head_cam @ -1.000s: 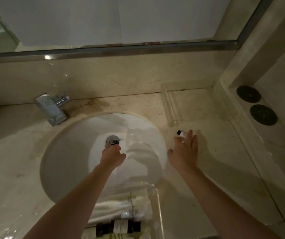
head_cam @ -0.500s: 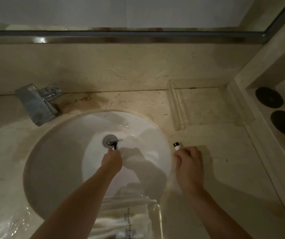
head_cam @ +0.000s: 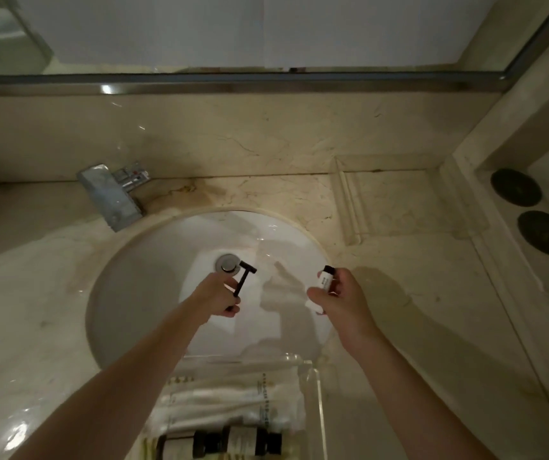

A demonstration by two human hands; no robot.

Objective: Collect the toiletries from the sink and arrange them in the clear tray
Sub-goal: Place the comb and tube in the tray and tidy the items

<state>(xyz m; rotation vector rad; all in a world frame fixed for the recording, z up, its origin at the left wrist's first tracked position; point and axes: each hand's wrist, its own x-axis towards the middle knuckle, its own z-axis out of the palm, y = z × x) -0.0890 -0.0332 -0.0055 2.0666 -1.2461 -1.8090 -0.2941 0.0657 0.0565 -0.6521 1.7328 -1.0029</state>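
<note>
Done: clear tray [head_cam: 316, 390] at counter's near edge already holds toiletries.
Grip: your left hand [head_cam: 215, 298] pinches razor [head_cam: 243, 280]; right hand [head_cam: 339, 293] clasps small tube [head_cam: 323, 278].
Left: place both in tray.

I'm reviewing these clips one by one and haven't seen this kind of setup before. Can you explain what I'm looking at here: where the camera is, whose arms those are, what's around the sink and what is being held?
There is no machine here. A person wears a wide-angle camera on the head, looking forward and down, so the two bare arms coming in from the bottom edge are their own.

Below is a white sink set into a beige stone counter, with a metal tap behind it and a drain plug in the middle. The left hand holds a black razor above the bowl. The right hand holds a small white tube with a dark cap.

At the bottom edge sits a clear tray, already holding white wrapped packets and a dark bottle. Two dark round discs lie on a ledge to the right.
</note>
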